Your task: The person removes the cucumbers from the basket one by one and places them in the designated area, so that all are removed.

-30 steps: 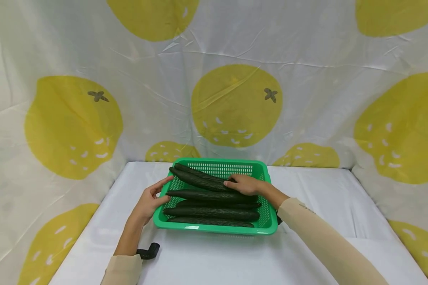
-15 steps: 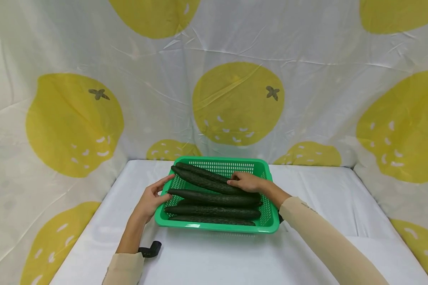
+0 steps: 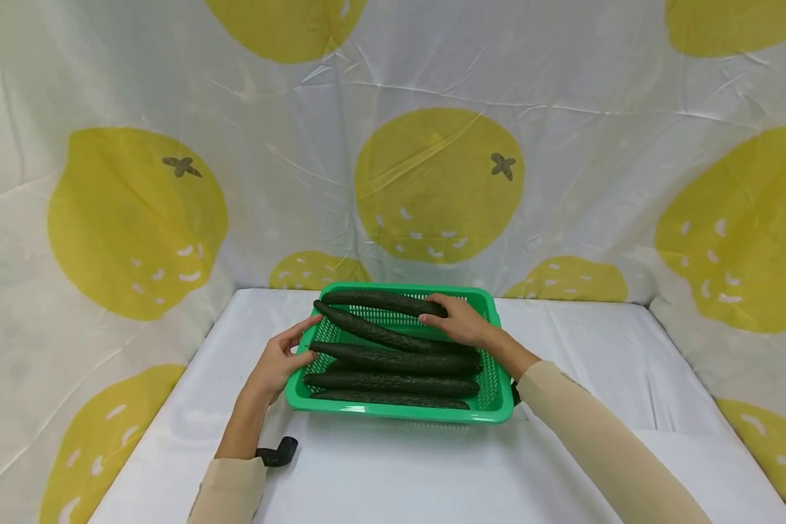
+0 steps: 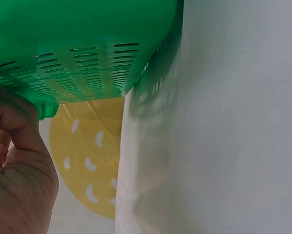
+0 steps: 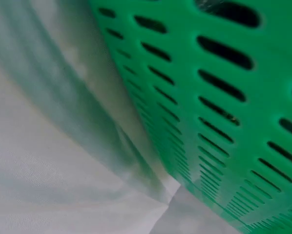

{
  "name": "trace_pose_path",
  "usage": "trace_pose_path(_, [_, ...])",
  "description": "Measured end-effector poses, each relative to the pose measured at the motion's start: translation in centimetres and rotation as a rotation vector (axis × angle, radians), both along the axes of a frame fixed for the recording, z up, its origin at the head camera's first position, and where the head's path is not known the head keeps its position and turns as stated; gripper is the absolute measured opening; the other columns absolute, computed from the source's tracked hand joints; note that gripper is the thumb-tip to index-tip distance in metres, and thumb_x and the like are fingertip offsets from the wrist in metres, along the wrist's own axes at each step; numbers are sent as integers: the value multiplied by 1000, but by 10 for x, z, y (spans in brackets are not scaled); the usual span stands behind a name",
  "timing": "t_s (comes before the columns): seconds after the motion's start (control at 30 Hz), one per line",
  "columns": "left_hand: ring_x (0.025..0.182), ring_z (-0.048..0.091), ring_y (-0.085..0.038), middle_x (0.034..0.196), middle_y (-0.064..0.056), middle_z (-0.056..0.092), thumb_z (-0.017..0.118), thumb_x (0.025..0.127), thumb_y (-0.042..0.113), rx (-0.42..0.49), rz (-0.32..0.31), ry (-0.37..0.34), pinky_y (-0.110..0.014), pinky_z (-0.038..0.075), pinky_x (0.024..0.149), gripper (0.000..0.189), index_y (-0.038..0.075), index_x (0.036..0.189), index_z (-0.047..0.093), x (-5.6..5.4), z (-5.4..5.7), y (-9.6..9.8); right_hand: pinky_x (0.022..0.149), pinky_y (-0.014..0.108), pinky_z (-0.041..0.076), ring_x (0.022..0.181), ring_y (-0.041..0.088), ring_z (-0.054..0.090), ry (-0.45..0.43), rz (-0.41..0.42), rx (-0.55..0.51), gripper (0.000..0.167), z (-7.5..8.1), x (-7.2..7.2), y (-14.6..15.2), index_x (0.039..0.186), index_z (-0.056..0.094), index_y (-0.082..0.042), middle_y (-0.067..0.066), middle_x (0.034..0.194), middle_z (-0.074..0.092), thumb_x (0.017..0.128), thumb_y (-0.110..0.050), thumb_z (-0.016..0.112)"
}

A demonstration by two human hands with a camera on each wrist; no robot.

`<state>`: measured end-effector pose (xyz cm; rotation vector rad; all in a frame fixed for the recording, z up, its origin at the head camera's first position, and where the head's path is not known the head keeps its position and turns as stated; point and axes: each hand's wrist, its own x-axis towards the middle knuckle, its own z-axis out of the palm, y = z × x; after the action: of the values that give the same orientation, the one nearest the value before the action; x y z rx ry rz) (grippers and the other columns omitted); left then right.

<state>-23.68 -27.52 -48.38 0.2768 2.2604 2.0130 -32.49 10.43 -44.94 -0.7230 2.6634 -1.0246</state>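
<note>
My right hand grips the right end of a dark green cucumber lying along the far side of a green plastic basket. Its left end sits at the basket's far left corner. A second cucumber slants just in front, below the right hand. Several more cucumbers lie side by side nearer me. At the left rim my left hand holds the basket, thumb and index finger spread along the edge. In the left wrist view the left hand is under the rim. The right wrist view shows only the basket wall and cloth.
The basket stands on a white cloth-covered table. A white curtain with yellow fruit prints rises behind and at both sides. A black strap piece sticks out from the left wrist.
My right hand has moved slightly away from me, shifting the far cucumber's right end toward the back rim. A gap now separates it from the slanting cucumber. My left hand stays at the rim.
</note>
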Motion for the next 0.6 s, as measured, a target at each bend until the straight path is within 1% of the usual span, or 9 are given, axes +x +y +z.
trace_pose_path(0.1, [99, 69, -20, 127, -14, 60, 63, 93, -3, -1, 0, -1, -33, 62, 77, 70, 17, 157, 44, 0, 0, -1, 103, 54, 50, 125, 32, 61, 32, -23, -41, 63, 1, 2, 0, 153, 48, -11, 15, 152, 53, 103, -49, 56])
trace_pose_path(0.2, [98, 69, -19, 125, -12, 62, 63, 93, -3, -3, -2, 2, -34, 63, 77, 69, 16, 157, 45, 1, -1, 0, 98, 51, 52, 116, 27, 65, 56, -38, -62, 62, 2, 5, 1, 151, 53, -17, 11, 151, 55, 101, -53, 58])
trace_pose_path(0.23, [98, 69, -19, 125, -12, 62, 63, 93, -3, -3, -1, 3, -34, 63, 77, 69, 16, 157, 45, 1, -2, 0, 97, 50, 53, 113, 25, 66, 61, -45, -71, 61, 1, 5, 2, 150, 54, -19, 10, 150, 56, 100, -54, 59])
trace_pose_path(0.3, [97, 70, -19, 128, -17, 61, 63, 93, -3, -2, -1, 5, -35, 63, 77, 69, 16, 157, 45, 2, -3, 0, 93, 48, 54, 107, 23, 67, 69, -61, -94, 60, 2, 6, 3, 147, 57, -22, 8, 148, 59, 98, -55, 62])
trace_pose_path(0.4, [99, 70, -20, 134, -25, 57, 63, 93, -3, 2, -2, 5, -36, 63, 78, 69, 16, 157, 45, 2, -3, 0, 95, 49, 54, 112, 26, 67, 73, -89, -118, 60, 3, 7, 4, 145, 59, -23, 8, 148, 59, 96, -57, 64])
trace_pose_path(0.47, [100, 70, -20, 138, -29, 55, 63, 93, -3, 8, -6, 2, -36, 63, 77, 69, 16, 157, 45, 2, -2, 1, 98, 50, 53, 120, 29, 65, 66, -103, -134, 61, 6, 9, 5, 145, 60, -23, 8, 149, 58, 95, -58, 65])
trace_pose_path(0.53, [99, 71, -19, 138, -28, 56, 63, 94, -3, 15, -10, -1, -35, 63, 77, 69, 16, 157, 44, 2, -2, 0, 105, 53, 50, 133, 31, 58, 61, -114, -145, 61, 10, 11, 6, 145, 60, -23, 7, 151, 56, 95, -58, 66])
trace_pose_path(0.6, [97, 71, -18, 136, -27, 57, 63, 94, -3, 22, -14, -2, -35, 63, 76, 69, 16, 158, 44, 2, -2, 0, 107, 53, 49, 136, 32, 55, 63, -113, -161, 62, 15, 14, 8, 145, 60, -23, 6, 152, 55, 95, -58, 66])
